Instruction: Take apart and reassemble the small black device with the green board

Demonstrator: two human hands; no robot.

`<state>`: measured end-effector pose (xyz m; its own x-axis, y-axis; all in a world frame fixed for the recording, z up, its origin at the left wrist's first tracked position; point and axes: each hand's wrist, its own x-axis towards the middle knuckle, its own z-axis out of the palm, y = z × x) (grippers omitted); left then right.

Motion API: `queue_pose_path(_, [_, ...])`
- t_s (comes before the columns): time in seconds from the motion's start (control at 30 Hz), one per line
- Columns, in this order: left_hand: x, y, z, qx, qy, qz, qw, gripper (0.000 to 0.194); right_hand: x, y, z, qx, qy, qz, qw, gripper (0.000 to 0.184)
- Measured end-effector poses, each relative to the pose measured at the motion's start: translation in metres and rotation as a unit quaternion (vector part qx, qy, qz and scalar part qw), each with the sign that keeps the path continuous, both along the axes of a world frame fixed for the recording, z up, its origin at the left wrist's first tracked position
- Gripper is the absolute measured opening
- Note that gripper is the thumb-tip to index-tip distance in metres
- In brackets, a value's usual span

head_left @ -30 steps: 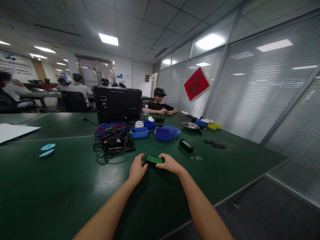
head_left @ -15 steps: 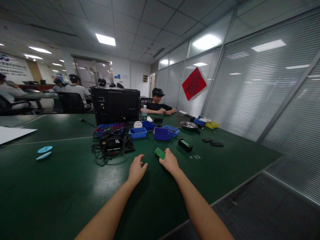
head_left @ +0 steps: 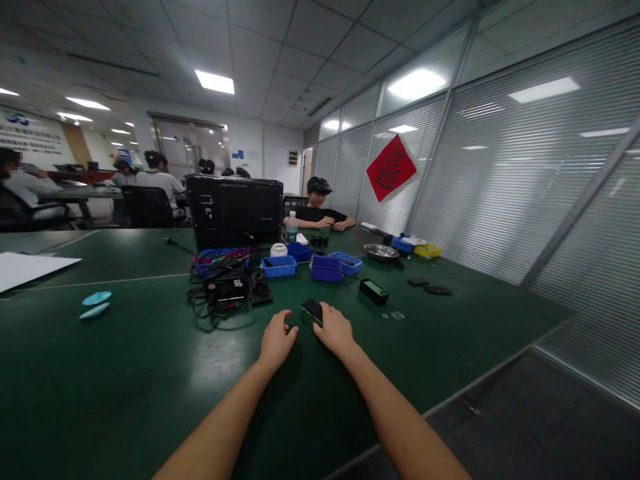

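My right hand (head_left: 335,331) is closed on the right end of a thin rectangular panel (head_left: 313,309), which looks like a circuit board. The panel is tilted up, with a black side towards the top and a speckled green part below. My fingers hide its right end. To the left, my left hand (head_left: 278,339) rests low over the table with thumb and fingers apart and nothing in it; a small gap separates it from the panel. A black box (head_left: 373,292) with a pale green window in its top stands beyond my right hand.
Blue bins (head_left: 279,267), a baseball (head_left: 279,250) and a water bottle (head_left: 291,227) stand ahead, near a black monitor (head_left: 235,210). Tangled cables (head_left: 200,310) lie at left, light-blue dishes (head_left: 95,311) farther left. A metal bowl (head_left: 381,252) is at right. A person (head_left: 320,207) sits opposite.
My right hand has turned the panel: its green face showed before, and now a black side shows. The panel has come slightly nearer my left hand, which stays open.
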<state>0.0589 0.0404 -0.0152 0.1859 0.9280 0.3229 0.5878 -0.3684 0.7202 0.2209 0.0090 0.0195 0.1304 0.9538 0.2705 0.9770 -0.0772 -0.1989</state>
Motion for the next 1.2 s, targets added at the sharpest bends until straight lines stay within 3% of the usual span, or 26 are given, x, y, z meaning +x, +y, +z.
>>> queue_pose_path(0.2, [0.001,0.002,0.000,-0.024,-0.016,0.009,1.000,0.038,-0.014,-0.005,0.004,0.068,-0.069,0.018,0.995,0.043])
queue_pose_path(0.4, [-0.001,0.000,0.005,-0.063,-0.019,0.000,0.998,0.040,-0.041,-0.016,0.007,0.103,-0.117,0.104,0.982,0.048])
queue_pose_path(0.57, [-0.006,-0.001,0.007,-0.021,0.058,0.067,0.996,0.039,-0.053,-0.024,0.010,0.114,-0.086,0.171,0.975,0.041])
queue_pose_path(0.7, [-0.012,0.003,0.009,-0.010,0.024,0.098,0.995,0.036,-0.046,-0.018,0.005,0.159,0.049,0.184,0.969,0.030])
queue_pose_path(0.83, [-0.014,0.004,0.011,-0.006,-0.030,0.110,0.993,0.031,-0.030,-0.001,-0.007,0.147,0.286,0.068,0.944,0.028])
queue_pose_path(0.93, [-0.010,-0.001,0.013,0.022,-0.054,0.091,0.994,0.035,-0.025,0.007,-0.015,0.084,0.407,0.064,0.907,0.034])
queue_pose_path(1.07, [-0.003,-0.010,0.016,0.081,-0.025,0.073,0.994,0.048,-0.031,0.009,-0.019,-0.003,0.539,0.153,0.829,0.041])
queue_pose_path(1.13, [-0.002,-0.013,0.018,0.073,0.001,0.091,0.993,0.056,-0.034,0.010,-0.020,-0.029,0.581,0.183,0.793,0.041])
queue_pose_path(1.2, [-0.002,-0.014,0.020,0.048,0.016,0.104,0.993,0.061,-0.034,0.013,-0.021,-0.027,0.603,0.184,0.776,0.040])
